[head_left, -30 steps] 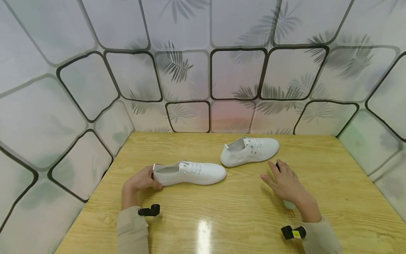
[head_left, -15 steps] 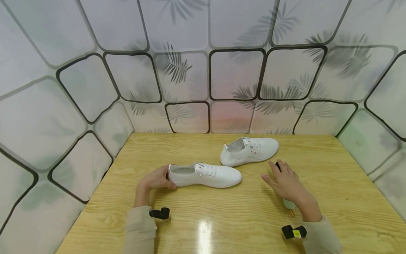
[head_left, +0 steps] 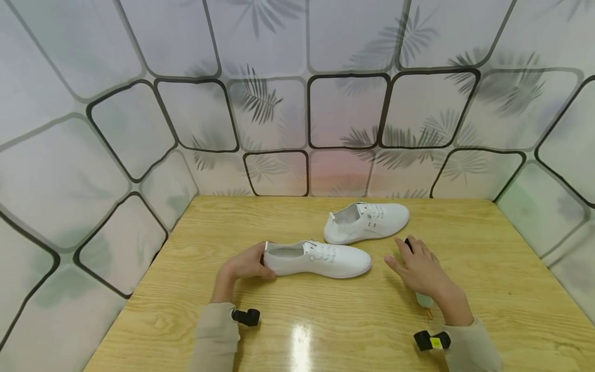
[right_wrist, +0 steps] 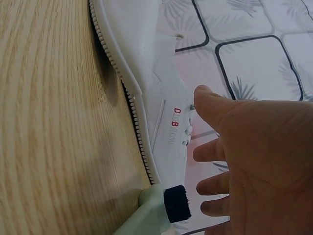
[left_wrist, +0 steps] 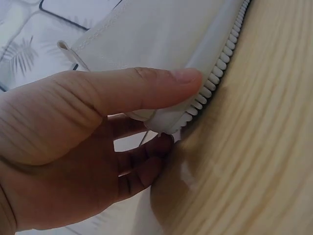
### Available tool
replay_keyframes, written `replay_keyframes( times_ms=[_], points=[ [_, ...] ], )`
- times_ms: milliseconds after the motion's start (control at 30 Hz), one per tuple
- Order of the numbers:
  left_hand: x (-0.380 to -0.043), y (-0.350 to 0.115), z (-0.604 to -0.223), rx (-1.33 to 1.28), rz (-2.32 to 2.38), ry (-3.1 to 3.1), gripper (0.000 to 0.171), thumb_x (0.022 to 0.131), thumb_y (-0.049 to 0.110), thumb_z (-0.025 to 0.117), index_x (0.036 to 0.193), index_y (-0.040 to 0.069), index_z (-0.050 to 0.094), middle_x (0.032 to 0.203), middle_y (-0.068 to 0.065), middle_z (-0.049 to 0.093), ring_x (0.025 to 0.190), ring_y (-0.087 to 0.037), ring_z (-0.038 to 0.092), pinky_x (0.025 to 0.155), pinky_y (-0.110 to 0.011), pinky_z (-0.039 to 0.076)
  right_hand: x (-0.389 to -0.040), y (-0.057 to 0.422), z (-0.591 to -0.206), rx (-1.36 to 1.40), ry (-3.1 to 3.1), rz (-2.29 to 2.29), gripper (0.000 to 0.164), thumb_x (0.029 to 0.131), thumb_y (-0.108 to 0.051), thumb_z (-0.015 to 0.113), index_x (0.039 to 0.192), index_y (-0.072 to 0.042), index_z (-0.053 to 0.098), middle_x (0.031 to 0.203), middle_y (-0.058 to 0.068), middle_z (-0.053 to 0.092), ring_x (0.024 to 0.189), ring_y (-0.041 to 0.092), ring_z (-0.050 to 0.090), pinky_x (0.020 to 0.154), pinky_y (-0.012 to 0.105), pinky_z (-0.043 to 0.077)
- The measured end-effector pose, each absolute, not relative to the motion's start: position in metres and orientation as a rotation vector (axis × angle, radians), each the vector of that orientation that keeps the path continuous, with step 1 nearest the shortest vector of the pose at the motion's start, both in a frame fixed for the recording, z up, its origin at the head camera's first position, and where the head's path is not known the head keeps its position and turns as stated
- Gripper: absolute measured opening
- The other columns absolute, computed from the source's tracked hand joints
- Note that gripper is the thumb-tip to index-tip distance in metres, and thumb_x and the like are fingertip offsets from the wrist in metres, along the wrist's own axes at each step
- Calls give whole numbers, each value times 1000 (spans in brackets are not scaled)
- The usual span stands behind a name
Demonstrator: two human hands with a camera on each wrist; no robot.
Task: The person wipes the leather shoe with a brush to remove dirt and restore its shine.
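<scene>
A white lace-up shoe (head_left: pixel 341 261) lies on its sole with its toe to the right. My left hand (head_left: pixel 248 263) grips its heel; in the left wrist view the thumb presses the side just above the ridged sole (left_wrist: pixel 215 76) and the fingers curl behind the heel. A second white shoe (head_left: pixel 392 219) with red lettering rests behind it. My right hand (head_left: pixel 425 274) is spread, apart from both shoes, above a pale green brush (head_left: pixel 423 299). In the right wrist view the brush's black end (right_wrist: pixel 177 203) looks bristly, and no finger holds it.
Both shoes stand on a light wood table (head_left: pixel 344 320). Pale walls (head_left: pixel 274 113) with dark outlines and leaf patterns enclose its back and sides. An orange cord (head_left: pixel 428 313) hangs from the brush's near end.
My left hand has slid the near shoe to the right, and its toe is now in front of the far shoe. My right hand and the far shoe have stayed in place.
</scene>
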State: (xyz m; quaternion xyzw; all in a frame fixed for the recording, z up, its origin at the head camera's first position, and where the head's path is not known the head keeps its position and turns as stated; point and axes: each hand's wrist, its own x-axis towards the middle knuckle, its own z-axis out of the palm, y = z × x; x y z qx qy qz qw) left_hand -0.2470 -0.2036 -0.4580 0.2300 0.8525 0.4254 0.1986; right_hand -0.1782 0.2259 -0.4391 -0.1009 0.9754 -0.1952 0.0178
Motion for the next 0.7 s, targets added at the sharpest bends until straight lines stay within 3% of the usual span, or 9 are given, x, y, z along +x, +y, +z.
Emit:
replay_keyframes(
  times_ms=[367,700],
  points=[
    [-246,-180,-463,767,1224,2342,70,74,5,83,136,-1,48,129,-14,59,111,-22,55,99,-40,42,-182,234,-436,-310,3033,-598,75,102,-47,50,150,8,30,151,41,21,135,64,19,100,78,23],
    [-247,-165,-471,937,1201,2337,66,74,7,83,133,2,53,124,-10,62,106,-18,57,95,-34,44,-175,244,-431,-313,3023,-590,79,96,-41,63,148,9,31,147,44,24,130,65,26,94,76,31]
  ],
)
